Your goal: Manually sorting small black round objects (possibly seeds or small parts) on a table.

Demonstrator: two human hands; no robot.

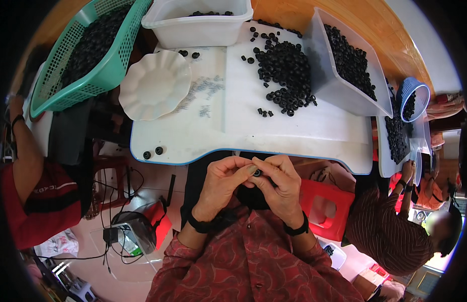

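Note:
In front of my chest, just off the table's near edge, both hands meet at a small black round part (257, 172) with a pale ring in its middle. My left hand (221, 182) pinches it between thumb and fingertips. From the other side, the fingers of my right hand (279, 187) close on the same part. Beyond them, a loose pile of similar black parts (284, 68) covers the right half of the white table (243, 128). Two more black parts (153, 152) sit by the near left edge. Small silvery pieces (203, 89) are scattered left of the pile.
A scalloped white plate (155, 85) stands at the left, near a green basket (92, 75) of black parts. A white tub (198, 25) and a translucent bin (344, 65) hold more. A red stool (326, 209) is at lower right. Other people work on both sides.

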